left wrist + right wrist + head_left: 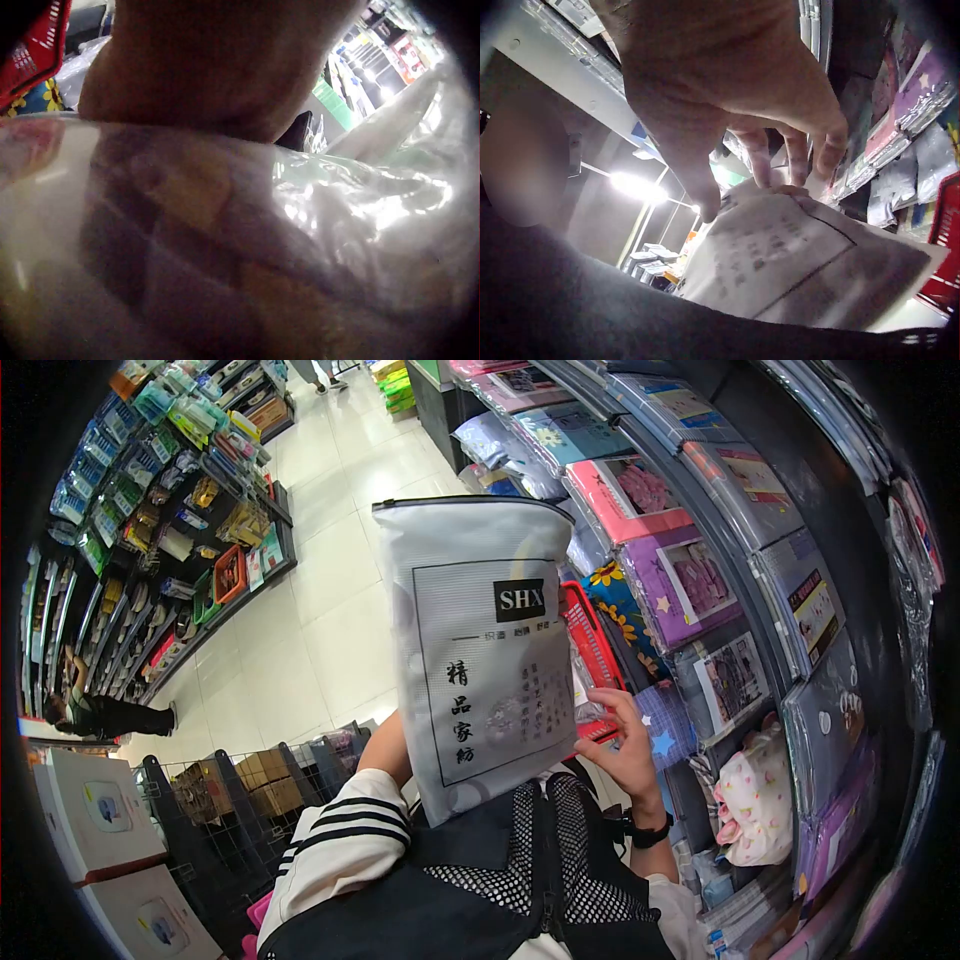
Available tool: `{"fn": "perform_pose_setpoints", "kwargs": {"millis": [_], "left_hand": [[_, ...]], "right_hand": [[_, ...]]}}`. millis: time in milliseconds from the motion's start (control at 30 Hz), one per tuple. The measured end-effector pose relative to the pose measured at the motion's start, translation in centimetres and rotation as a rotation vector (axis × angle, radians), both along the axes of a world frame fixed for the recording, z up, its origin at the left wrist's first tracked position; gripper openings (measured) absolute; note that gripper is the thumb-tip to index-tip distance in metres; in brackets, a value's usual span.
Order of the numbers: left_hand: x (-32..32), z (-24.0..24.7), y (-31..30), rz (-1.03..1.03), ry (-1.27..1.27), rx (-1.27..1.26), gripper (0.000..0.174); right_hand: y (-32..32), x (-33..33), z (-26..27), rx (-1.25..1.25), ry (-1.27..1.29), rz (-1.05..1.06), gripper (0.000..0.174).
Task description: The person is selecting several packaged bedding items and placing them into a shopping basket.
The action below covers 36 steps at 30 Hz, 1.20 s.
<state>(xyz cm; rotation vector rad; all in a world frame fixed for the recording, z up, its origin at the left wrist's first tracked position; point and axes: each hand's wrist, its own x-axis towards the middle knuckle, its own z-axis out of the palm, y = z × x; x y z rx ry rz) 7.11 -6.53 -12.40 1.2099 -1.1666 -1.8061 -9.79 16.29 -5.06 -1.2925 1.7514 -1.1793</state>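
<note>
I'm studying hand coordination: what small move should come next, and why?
Perhaps pinch the side edge of the white package with the right hand: that hand is open right by the edge, and the package is tilted, so a grip there might steady it.

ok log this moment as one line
SHX pouch: printed side visible; left hand: mostly hidden by pouch; right hand: at pouch edge; red basket: partly behind pouch
</note>
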Motion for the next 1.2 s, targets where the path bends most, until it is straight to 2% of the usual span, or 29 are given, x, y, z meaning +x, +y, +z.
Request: {"fn": "perform_pose_setpoints", "kwargs": {"millis": [33,100,133,167,233,267,300,333,367,433,500,533,567,633,667,767,800,933,1200], "left_hand": [[-0.2,0.0,0.1,0.000,-0.022,-0.006,0.051],[-0.9,0.1,0.4,-0.004,-0.066,-0.017,0.051],[-1.4,0.2,0.5,-0.008,-0.088,-0.024,0.052],[-2.4,0.2,0.5,-0.014,-0.109,-0.030,0.052],[-4.2,0.4,0.1,-0.020,-0.152,-0.042,0.053],[-5.9,0.7,-0.9,-0.020,-0.173,-0.048,0.053],[-8.8,1.1,-2.8,-0.019,-0.194,-0.055,0.054],[-9.1,1.1,-2.7,-0.018,-0.215,-0.062,0.054],[-9.6,-0.7,-3.2,0.100,-0.277,-0.221,0.061],[-9.3,-1.3,-4.0,0.084,-0.233,-0.132,0.059],[-9.1,-1.1,-4.5,0.074,-0.223,-0.076,0.058],[-8.8,-0.1,-4.6,0.068,-0.212,-0.018,0.056],[-8.4,1.0,-4.9,0.062,-0.215,-0.019,0.056],[-7.7,3.5,-5.4,-0.135,-0.037,0.141,0.052],[-7.7,3.6,-5.9,-0.179,-0.063,0.113,0.051],[-7.5,4.3,-6.7,-0.279,0.009,0.085,0.053],[-7.1,4.9,-6.8,-0.356,0.019,0.077,0.057],[-5.7,6.6,-6.9,-0.513,0.130,0.107,0.062],[-4.6,8.7,-5.4,-0.565,0.300,0.280,0.057]], "right_hand": [[-0.2,0.2,0.5,-0.001,0.000,-0.007,0.057],[-0.8,0.7,1.9,0.043,-0.227,0.075,0.061],[-1.0,0.5,1.7,0.064,-0.275,0.120,0.071],[-1.1,0.5,1.6,0.062,-0.275,0.108,0.071],[-1.4,0.6,1.7,0.057,-0.661,0.143,0.081],[-1.4,0.2,1.1,0.062,-0.641,0.198,0.091],[-1.5,0.2,0.6,0.059,-0.641,0.192,0.091],[-1.6,0.3,0.3,0.037,-0.754,0.204,0.093],[-1.7,0.5,-0.1,0.012,-0.866,0.217,0.095],[-2.0,0.5,-1.1,-0.003,-0.862,0.246,0.096],[-2.1,0.6,-2.1,-0.007,-0.703,0.103,0.093],[-2.3,0.7,-3.1,-0.076,-0.708,0.004,0.079],[-2.5,0.5,-3.9,-0.080,-0.710,-0.002,0.079],[-2.9,-0.2,-4.6,-0.060,-0.661,-0.141,0.065],[-3.0,-0.2,-4.2,-0.055,-0.693,-0.198,0.050],[-2.9,-1.9,-6.4,-0.058,-0.688,-0.260,0.044],[-2.8,-2.2,-5.8,-0.058,-0.766,-0.271,0.040],[-1.7,-3.6,-4.7,-0.137,-0.874,-0.275,0.045],[0.4,-5.7,-2.5,-0.145,-1.052,-0.200,0.051]]}}
